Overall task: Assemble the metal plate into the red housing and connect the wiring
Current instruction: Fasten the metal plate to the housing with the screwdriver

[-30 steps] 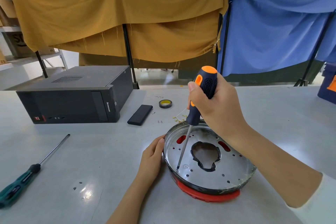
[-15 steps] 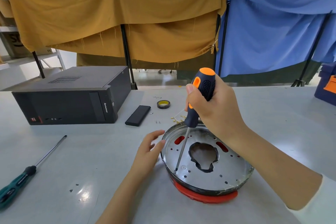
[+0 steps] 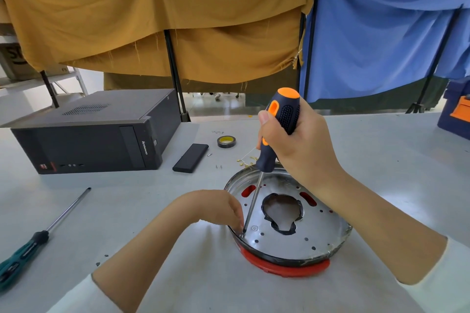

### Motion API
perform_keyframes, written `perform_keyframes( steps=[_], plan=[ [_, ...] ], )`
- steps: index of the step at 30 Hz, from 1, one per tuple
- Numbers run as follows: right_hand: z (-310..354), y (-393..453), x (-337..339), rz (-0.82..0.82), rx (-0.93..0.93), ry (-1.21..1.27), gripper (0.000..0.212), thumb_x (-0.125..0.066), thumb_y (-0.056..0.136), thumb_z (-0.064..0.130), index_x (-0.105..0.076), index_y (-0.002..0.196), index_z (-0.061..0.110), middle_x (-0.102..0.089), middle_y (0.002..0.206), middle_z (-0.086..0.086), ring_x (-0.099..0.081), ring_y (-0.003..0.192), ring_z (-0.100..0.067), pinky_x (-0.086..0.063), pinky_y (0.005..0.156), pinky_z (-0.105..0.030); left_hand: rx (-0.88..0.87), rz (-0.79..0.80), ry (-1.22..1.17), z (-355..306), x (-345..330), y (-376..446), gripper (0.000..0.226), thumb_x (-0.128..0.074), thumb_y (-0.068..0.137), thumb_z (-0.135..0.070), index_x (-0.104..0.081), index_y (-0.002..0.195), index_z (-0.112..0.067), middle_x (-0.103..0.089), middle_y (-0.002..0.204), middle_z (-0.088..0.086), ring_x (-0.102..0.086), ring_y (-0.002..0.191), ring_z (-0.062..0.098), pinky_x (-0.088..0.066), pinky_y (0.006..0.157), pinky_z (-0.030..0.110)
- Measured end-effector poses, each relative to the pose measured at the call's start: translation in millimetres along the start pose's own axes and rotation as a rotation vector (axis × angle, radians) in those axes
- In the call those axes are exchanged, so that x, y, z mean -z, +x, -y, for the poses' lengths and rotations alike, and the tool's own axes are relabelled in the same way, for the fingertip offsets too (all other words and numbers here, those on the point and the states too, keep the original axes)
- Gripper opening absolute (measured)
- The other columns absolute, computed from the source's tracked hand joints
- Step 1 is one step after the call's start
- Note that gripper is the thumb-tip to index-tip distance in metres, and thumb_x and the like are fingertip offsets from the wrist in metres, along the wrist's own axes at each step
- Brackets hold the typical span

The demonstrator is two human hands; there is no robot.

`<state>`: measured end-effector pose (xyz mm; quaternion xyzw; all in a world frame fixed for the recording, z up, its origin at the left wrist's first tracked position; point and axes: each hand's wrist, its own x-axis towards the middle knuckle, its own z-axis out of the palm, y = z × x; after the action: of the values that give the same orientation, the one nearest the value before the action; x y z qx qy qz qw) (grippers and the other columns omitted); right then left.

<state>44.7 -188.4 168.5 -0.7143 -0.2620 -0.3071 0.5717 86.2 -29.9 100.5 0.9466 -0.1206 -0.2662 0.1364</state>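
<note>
The metal plate [image 3: 309,230] sits inside the red housing [image 3: 284,263] on the bench [image 3: 381,160], close to the person, with the housing showing only as a red edge under the near rim. The right hand [image 3: 297,145] has its grip wrapped around the handle of the orange and black screwdriver [image 3: 282,119]. The long axis of this tool goes from the handle, which is high and further away, down and to the left toward the person, and the tip meets the plate at its near left edge, just inside the rim. The left hand [image 3: 216,207] is the nearer one to that point; its fingers curl down beside the tip, probably steadying a screw there, but the screw itself is too small to see, so I cannot tell if this grip pinches anything. I judge that the next move is driving at this hole, so the shaft must come more upright over it. The rim wall is just beside the tip and leaves little room on the left; toward the centre opening of the plate there is more space. No wiring is visible yet.
</note>
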Motion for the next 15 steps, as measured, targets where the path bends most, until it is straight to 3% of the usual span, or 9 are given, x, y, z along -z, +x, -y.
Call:
perform_keyframes(
  steps=[2, 7, 9, 12, 15],
  plan=[
    [0, 0, 0, 0.000, 0.004, -0.005, 0.022, -0.054, 0.081, 0.043, -0.047, 0.076, 0.023, -0.061, 0.065, -0.005, -0.059, 0.055, -0.005, -0.045, 0.055, -0.012, 0.020, -0.005, 0.008, 1, -2, 3, 0.009, -0.067, 0.085, -0.037, -0.071, 0.092, -0.035, -0.059, 0.099, -0.016, -0.053, 0.100, 0.010, -0.042, 0.081, 0.022],
    [0, 0, 1, 0.003, 0.006, 0.003, 0.021, -0.053, 0.081, 0.043, -0.047, 0.077, 0.024, -0.061, 0.066, -0.004, -0.059, 0.056, -0.005, -0.044, 0.056, -0.012, 0.064, 0.039, -0.042, 6, -2, 7, 0.005, -0.064, 0.085, -0.038, -0.069, 0.082, -0.038, -0.063, 0.104, -0.014, -0.055, 0.109, 0.014, -0.044, 0.089, 0.025],
    [0, 0, 1, 0.010, 0.010, 0.006, 0.020, -0.053, 0.081, 0.043, -0.047, 0.077, 0.024, -0.061, 0.067, -0.001, -0.059, 0.056, -0.005, -0.044, 0.056, -0.012, 0.085, 0.061, -0.056, 7, -2, 8, 0.013, -0.065, 0.084, -0.042, -0.070, 0.094, -0.036, -0.062, 0.120, -0.012, -0.052, 0.119, 0.017, -0.042, 0.101, 0.031],
    [-1, 0, 0, 0.012, 0.012, 0.003, 0.020, -0.053, 0.081, 0.043, -0.047, 0.077, 0.025, -0.062, 0.066, -0.001, -0.059, 0.056, -0.005, -0.044, 0.056, -0.011, 0.113, 0.069, -0.069, 8, -2, 8, 0.035, -0.067, 0.083, -0.045, -0.069, 0.116, -0.032, -0.058, 0.131, -0.011, -0.048, 0.125, 0.018, -0.038, 0.097, 0.032],
    [-1, 0, 0, 0.013, 0.016, 0.002, 0.020, -0.053, 0.081, 0.043, -0.047, 0.077, 0.025, -0.062, 0.065, 0.000, -0.059, 0.056, -0.006, -0.044, 0.056, -0.011, 0.119, 0.068, -0.084, 8, -3, 11, 0.042, -0.069, 0.082, -0.043, -0.067, 0.121, -0.028, -0.058, 0.134, -0.009, -0.048, 0.127, 0.020, -0.039, 0.102, 0.033]
  ],
)
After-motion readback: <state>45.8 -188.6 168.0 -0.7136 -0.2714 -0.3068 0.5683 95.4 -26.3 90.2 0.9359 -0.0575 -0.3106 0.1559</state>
